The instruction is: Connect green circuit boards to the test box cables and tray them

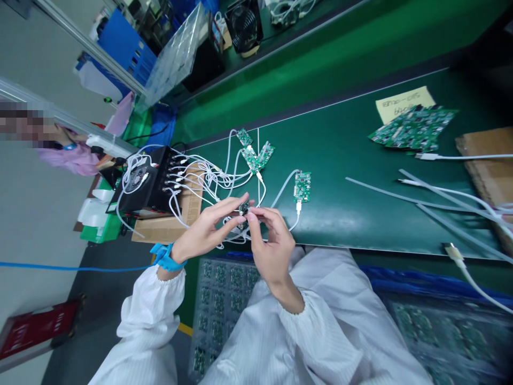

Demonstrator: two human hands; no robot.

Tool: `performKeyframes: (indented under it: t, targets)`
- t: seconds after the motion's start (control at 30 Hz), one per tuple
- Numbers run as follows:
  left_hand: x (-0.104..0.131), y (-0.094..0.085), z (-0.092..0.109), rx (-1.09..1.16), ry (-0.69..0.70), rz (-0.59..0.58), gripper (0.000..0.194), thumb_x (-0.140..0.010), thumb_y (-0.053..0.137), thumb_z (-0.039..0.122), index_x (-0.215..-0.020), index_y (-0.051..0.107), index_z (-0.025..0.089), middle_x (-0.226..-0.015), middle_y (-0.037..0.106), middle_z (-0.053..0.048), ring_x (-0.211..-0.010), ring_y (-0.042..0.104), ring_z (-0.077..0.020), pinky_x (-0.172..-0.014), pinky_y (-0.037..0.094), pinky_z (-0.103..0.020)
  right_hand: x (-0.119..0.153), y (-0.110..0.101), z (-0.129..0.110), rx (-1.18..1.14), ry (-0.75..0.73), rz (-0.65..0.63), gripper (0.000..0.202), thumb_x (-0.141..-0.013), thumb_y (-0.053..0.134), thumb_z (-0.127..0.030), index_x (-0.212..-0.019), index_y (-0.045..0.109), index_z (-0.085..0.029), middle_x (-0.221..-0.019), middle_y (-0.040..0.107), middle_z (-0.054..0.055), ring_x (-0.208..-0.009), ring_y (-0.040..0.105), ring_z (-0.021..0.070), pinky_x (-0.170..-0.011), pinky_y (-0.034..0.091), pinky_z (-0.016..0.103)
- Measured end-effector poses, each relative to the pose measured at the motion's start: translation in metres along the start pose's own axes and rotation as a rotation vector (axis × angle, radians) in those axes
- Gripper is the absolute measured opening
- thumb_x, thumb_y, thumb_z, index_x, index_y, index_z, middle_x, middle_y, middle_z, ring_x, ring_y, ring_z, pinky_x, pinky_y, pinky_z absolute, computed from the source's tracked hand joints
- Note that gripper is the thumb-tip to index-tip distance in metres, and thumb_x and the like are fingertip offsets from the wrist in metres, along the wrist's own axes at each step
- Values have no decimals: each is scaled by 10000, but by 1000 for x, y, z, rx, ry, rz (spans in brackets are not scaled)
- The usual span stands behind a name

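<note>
Between the fingertips of both hands, just above the near edge of the green bench, is a small circuit board (243, 208), seen nearly edge-on. My left hand (212, 224), with a blue strap at the wrist, pinches its left side between thumb and fingers. On its right side, my right hand (273, 238) grips it with thumb and forefinger. White cables pass behind the fingers, and I cannot tell whether one is joined to this board. Right of my hands, a green circuit board (302, 186) lies with a white cable plugged in. Several cabled circuit boards (251, 159) lie beyond the hands.
A black box (150, 182) with several white cables stands on cardboard at left. Stacked circuit boards (417, 128) lie by a yellow note (404, 101) at right, near loose tubes and cables. Trays of boards (218, 299) sit below the bench. A person in pink (70, 158) is at far left.
</note>
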State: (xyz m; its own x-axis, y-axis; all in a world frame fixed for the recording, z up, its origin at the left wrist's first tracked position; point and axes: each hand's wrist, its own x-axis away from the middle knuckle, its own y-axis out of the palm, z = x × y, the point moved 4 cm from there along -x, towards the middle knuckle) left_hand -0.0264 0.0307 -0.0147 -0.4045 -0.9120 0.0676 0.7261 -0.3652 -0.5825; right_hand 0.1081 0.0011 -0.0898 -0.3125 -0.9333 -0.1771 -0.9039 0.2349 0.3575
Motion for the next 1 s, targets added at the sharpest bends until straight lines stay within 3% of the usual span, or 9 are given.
performKeyframes:
  t: [0.13, 0.33, 0.7, 0.83, 1.0]
  targets:
    - [0, -1, -5, 86, -52, 12, 568, -937, 699, 259, -1488, 558, 275, -1433, 639, -125, -1277, 647, -279, -1114, 527, -468, -1, 0, 0, 51, -21, -22, 130, -1006, 606, -255, -1075, 715, -238, -1037, 709, 71, -1008, 701, 203, -917, 590, 386]
    - [1, -1, -8, 89, -56, 42, 477, -917, 732, 288, -1387, 656, 259, -1378, 680, -123, -1222, 684, -274, -1070, 564, -432, -4, -1, -5, 117, -71, -38, 142, -1015, 583, -240, -1071, 714, -242, -1025, 711, 68, -1000, 706, 203, -895, 597, 373]
    - [-2, -2, -12, 45, -47, 63, 479, -887, 766, 310, -1358, 686, 266, -1348, 700, -101, -1228, 683, -291, -1115, 532, -467, -5, -2, -2, 93, -62, -28, 123, -1008, 594, -234, -1055, 708, -237, -1023, 707, 60, -966, 701, 190, -877, 591, 370]
    - [-2, -1, -13, 130, -62, 97, 497, -882, 774, 301, -1367, 676, 256, -1336, 705, -119, -1208, 693, -289, -1084, 553, -463, -4, -3, 3, 61, 9, -19, 116, -1001, 614, -265, -1084, 688, -234, -1048, 709, 61, -990, 688, 191, -908, 570, 370]
    - [-3, -11, -11, 298, -70, 244, 471, -908, 752, 333, -1358, 665, 224, -1273, 724, -153, -1148, 724, -293, -1074, 552, -468, -4, -4, 10, 59, 148, -64, 212, -1004, 610, -315, -1187, 663, -222, -1121, 698, 73, -998, 670, 179, -919, 550, 344]
